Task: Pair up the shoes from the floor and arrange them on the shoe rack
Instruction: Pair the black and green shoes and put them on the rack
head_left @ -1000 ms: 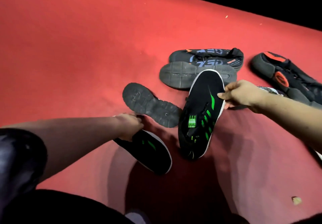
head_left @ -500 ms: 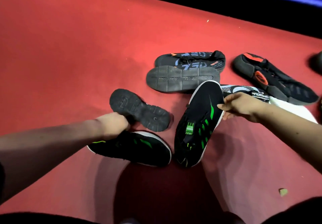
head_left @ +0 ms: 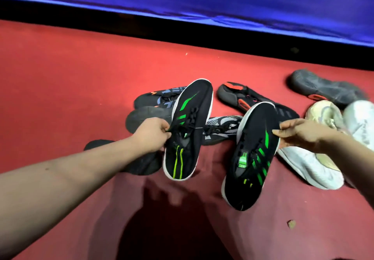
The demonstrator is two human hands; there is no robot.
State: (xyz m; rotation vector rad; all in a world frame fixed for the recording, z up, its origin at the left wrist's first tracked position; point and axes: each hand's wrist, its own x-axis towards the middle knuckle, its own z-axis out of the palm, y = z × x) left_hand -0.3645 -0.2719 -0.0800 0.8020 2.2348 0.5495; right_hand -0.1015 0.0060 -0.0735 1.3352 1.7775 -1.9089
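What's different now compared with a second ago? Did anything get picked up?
The left hand has lifted its black-and-green shoe off the red carpet and up beside the matching shoe, gripping it near the laces. The right hand keeps holding that matching shoe by its edge. The other shoes lie on the carpet as before.

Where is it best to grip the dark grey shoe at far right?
Probably across its middle, from above: the dark grey shoe with the orange patch lies on the red carpet, uncovered there, while white shoes crowd its right end.
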